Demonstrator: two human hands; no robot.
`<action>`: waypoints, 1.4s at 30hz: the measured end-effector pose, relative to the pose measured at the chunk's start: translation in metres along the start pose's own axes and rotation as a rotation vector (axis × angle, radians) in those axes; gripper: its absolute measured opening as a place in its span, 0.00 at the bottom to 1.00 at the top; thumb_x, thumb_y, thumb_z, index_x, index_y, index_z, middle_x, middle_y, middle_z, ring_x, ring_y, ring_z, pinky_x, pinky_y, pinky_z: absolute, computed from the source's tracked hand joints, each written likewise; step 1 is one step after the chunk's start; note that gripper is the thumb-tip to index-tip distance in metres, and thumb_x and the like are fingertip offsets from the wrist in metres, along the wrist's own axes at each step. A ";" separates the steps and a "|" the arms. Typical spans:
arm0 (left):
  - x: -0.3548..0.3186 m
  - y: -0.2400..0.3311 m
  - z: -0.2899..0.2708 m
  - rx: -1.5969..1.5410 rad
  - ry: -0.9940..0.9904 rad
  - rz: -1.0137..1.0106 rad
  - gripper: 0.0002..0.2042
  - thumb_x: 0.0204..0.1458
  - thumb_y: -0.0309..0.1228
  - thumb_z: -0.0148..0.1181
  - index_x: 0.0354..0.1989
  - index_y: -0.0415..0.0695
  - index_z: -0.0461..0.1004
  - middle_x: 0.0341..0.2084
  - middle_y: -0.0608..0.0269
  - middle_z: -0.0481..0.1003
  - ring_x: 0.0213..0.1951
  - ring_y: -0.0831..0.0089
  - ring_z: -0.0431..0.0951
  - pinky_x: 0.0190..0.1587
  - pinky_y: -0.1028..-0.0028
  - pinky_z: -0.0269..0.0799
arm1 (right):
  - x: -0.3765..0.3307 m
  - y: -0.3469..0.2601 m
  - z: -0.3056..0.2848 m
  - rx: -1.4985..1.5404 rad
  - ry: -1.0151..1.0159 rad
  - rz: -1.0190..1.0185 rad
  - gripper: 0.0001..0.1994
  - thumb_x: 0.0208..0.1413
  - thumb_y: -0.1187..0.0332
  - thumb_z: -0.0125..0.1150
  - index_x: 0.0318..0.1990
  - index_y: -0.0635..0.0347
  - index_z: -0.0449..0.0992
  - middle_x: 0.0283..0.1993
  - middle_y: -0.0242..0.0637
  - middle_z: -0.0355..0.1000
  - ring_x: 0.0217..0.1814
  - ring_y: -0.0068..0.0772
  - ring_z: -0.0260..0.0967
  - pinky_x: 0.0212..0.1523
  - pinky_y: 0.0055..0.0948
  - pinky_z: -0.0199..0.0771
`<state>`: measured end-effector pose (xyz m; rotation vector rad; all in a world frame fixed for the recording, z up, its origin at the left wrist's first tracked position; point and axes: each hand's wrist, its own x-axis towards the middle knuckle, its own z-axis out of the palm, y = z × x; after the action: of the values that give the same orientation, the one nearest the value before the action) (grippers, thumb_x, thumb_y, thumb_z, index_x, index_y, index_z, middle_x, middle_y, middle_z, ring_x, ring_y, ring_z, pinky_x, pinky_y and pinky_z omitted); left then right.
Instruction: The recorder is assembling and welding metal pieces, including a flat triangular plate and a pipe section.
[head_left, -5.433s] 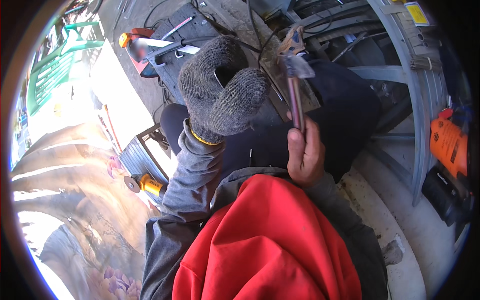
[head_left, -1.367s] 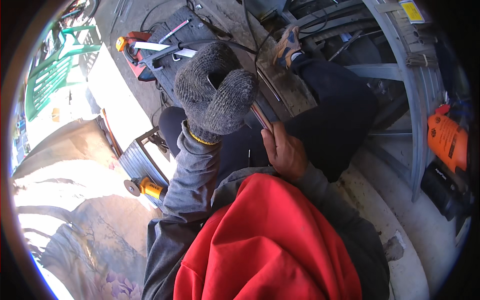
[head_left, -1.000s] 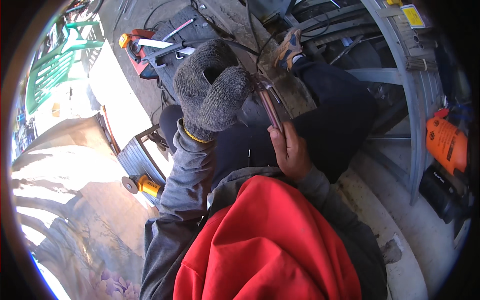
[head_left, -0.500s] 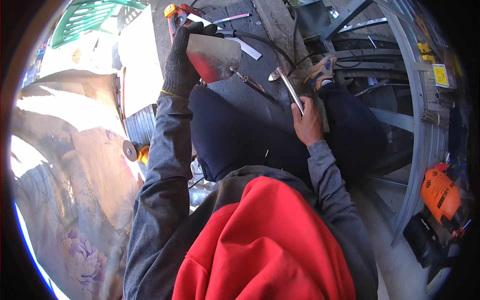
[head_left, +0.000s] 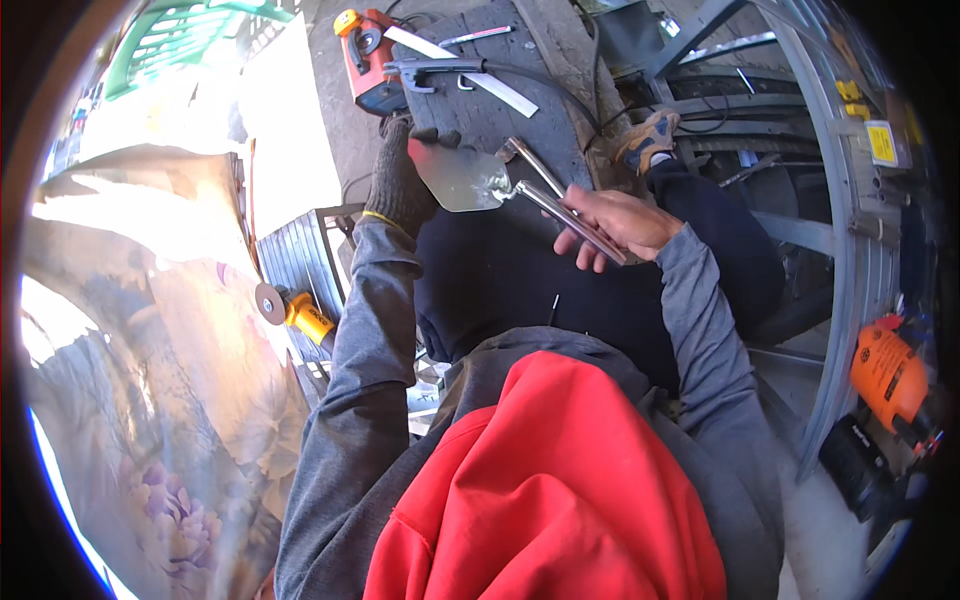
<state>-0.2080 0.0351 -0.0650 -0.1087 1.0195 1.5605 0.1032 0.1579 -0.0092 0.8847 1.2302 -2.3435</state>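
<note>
Gloved left hand (head_left: 402, 180) grips flat grey metal blade (head_left: 455, 178); bare right hand (head_left: 630, 222) apparently clasps its rightward-slanting shiny tubular handle (head_left: 550, 206).

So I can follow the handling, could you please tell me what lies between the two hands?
In the head view, a flat metal plate and parts of two metal handles lie between the gloved left hand and the bare right hand.

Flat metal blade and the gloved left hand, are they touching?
Touching. The head view shows the gloved left hand gripping the flat metal blade by its left side, with no gap between them.
</note>
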 end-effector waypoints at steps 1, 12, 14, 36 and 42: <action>0.004 -0.006 -0.003 0.011 0.058 -0.019 0.23 0.68 0.47 0.46 0.57 0.38 0.68 0.51 0.45 0.74 0.58 0.47 0.72 0.63 0.46 0.67 | -0.001 -0.002 0.000 0.021 0.021 -0.017 0.30 0.72 0.44 0.45 0.66 0.62 0.66 0.42 0.39 0.78 0.31 0.21 0.76 0.26 0.22 0.74; -0.041 -0.068 0.051 -0.173 0.065 0.287 0.31 0.64 0.58 0.50 0.66 0.48 0.58 0.52 0.43 0.69 0.50 0.42 0.76 0.58 0.37 0.70 | -0.039 -0.025 -0.026 -0.127 0.012 0.096 0.26 0.74 0.46 0.42 0.59 0.61 0.72 0.24 0.22 0.61 0.13 0.07 0.52 0.10 0.13 0.55; -0.043 -0.071 0.048 -0.207 0.035 0.340 0.29 0.64 0.55 0.52 0.64 0.48 0.59 0.48 0.44 0.70 0.48 0.44 0.77 0.57 0.37 0.71 | -0.042 -0.029 -0.020 -0.132 0.000 0.096 0.26 0.74 0.46 0.43 0.57 0.61 0.72 0.23 0.21 0.60 0.13 0.07 0.51 0.10 0.13 0.54; -0.047 -0.066 0.055 -0.316 0.014 0.363 0.24 0.61 0.50 0.57 0.60 0.52 0.65 0.42 0.55 0.69 0.46 0.52 0.76 0.53 0.47 0.76 | -0.046 -0.035 -0.002 -0.142 0.019 0.150 0.24 0.74 0.49 0.42 0.52 0.64 0.73 0.21 0.22 0.60 0.13 0.09 0.50 0.12 0.14 0.52; -0.049 -0.068 0.062 -0.247 0.136 0.373 0.24 0.60 0.52 0.57 0.57 0.52 0.65 0.41 0.55 0.69 0.44 0.52 0.76 0.53 0.48 0.75 | -0.047 -0.035 -0.002 -0.110 0.008 0.141 0.23 0.75 0.51 0.41 0.52 0.64 0.73 0.21 0.21 0.59 0.13 0.09 0.50 0.11 0.14 0.53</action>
<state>-0.1086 0.0312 -0.0345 -0.2068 0.9864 2.0408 0.1190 0.1805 0.0424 0.9135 1.2442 -2.1438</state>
